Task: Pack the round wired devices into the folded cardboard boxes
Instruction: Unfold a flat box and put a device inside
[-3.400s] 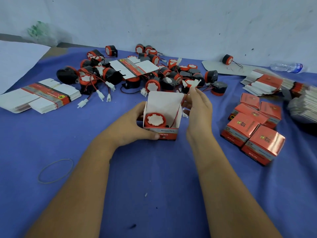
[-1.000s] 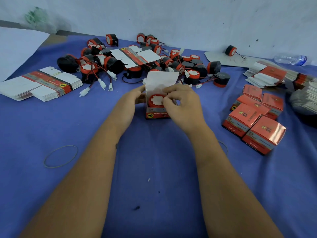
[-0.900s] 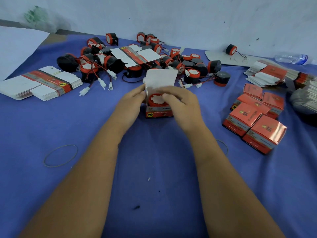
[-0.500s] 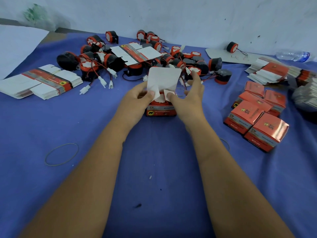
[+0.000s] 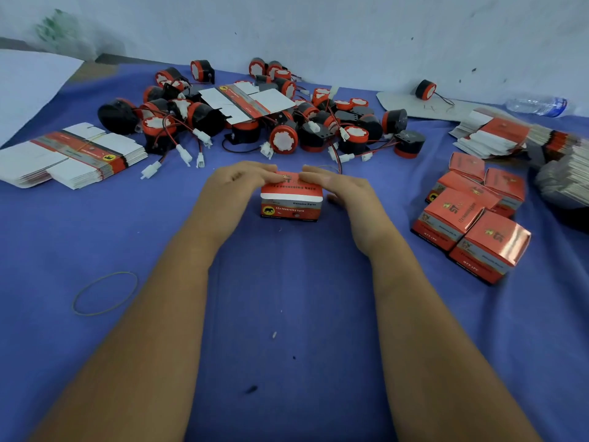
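Nearest on the blue bench point(image 5: 287, 298) lies a loose rubber band point(image 5: 105, 293), off to the left of the two forearms. Further in, at the middle, stands a small red cardboard box point(image 5: 290, 204) with its top flap folded down, a white edge of the flap showing along the front. The left hand point(image 5: 237, 183) lies over the box's left top edge and the right hand point(image 5: 339, 186) over its right top edge; the fingers of both are nearly straight and press flat on the lid, their tips almost meeting. To the right sits a cluster of closed red boxes point(image 5: 471, 218). To the left is a banded stack of flat unfolded cartons point(image 5: 73, 157), and another such stack point(image 5: 503, 135) lies far right. Beyond the hands spreads a heap of round red-and-black wired devices point(image 5: 283, 132) with white plugs, a flat carton point(image 5: 245, 102) lying on top. A plastic bottle point(image 5: 538, 105) lies by the wall.
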Demonstrator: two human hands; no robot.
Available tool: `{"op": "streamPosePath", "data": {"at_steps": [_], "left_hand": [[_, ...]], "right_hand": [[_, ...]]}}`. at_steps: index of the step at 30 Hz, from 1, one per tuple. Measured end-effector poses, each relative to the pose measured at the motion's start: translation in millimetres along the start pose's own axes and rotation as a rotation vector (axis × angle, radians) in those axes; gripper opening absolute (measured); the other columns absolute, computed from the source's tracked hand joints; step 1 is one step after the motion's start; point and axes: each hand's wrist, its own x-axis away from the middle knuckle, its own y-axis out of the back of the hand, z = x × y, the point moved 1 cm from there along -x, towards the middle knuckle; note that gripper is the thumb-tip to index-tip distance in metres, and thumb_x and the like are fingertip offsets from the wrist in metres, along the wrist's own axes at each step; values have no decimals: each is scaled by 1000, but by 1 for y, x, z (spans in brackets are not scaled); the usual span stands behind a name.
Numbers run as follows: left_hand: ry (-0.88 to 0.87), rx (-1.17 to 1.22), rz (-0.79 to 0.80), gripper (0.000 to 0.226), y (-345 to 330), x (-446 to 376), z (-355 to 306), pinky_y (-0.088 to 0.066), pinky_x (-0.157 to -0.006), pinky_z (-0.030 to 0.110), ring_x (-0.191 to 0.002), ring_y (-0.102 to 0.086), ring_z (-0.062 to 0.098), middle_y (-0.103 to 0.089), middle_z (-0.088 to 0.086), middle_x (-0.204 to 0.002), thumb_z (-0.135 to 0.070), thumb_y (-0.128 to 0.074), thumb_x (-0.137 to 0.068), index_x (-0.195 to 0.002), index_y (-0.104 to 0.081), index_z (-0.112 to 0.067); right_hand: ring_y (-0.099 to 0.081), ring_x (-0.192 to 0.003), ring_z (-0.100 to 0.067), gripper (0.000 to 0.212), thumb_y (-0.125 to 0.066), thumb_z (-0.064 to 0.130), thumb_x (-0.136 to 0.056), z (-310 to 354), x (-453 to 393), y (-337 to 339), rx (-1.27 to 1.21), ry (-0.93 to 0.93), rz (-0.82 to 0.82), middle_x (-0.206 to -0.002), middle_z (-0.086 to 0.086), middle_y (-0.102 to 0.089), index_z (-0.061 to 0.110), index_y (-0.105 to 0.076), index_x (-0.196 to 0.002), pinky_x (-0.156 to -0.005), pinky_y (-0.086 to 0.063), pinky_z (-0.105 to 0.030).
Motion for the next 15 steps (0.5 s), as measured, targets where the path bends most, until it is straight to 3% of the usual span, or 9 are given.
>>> {"op": "streamPosePath", "data": {"at_steps": [4,9,13,15], "left_hand": [[-99,-260,110,28,4,0,3,-36,-95,11,-113,-50,-9,-58,-14,-128,-21,-74,-86,-110,-67,-35],[-145,-270,37,32,1,0,6,-36,-89,0,-107,-51,-15,-62,-8,-126,-24,-77,-81,-112,-70,-28],[-148,-216,2,25,-1,0,4,-40,-92,6,-109,-55,-10,-65,-8,-123,-24,-73,-86,-109,-70,-31],[-141,-165,-29,21,-3,0,3,-46,-97,22,-109,-58,-4,-67,-10,-116,-24,-72,-87,-105,-69,-34]], "right_hand": [[-47,-130,-6,38,-72,16,-86,-15,13,0,110,228,60,-139,13,-52,24,-65,-123,-106,-45,-33],[-45,-131,-3,39,-71,20,-88,-15,10,-5,269,327,-49,-138,12,-54,25,-64,-126,-108,-41,-26],[-47,-130,-5,35,-67,23,-91,-15,9,-7,267,320,-77,-138,11,-56,23,-64,-126,-106,-41,-23],[-51,-125,-4,31,-65,25,-93,-13,9,-8,240,320,-104,-133,9,-59,23,-66,-124,-104,-44,-23]]}}
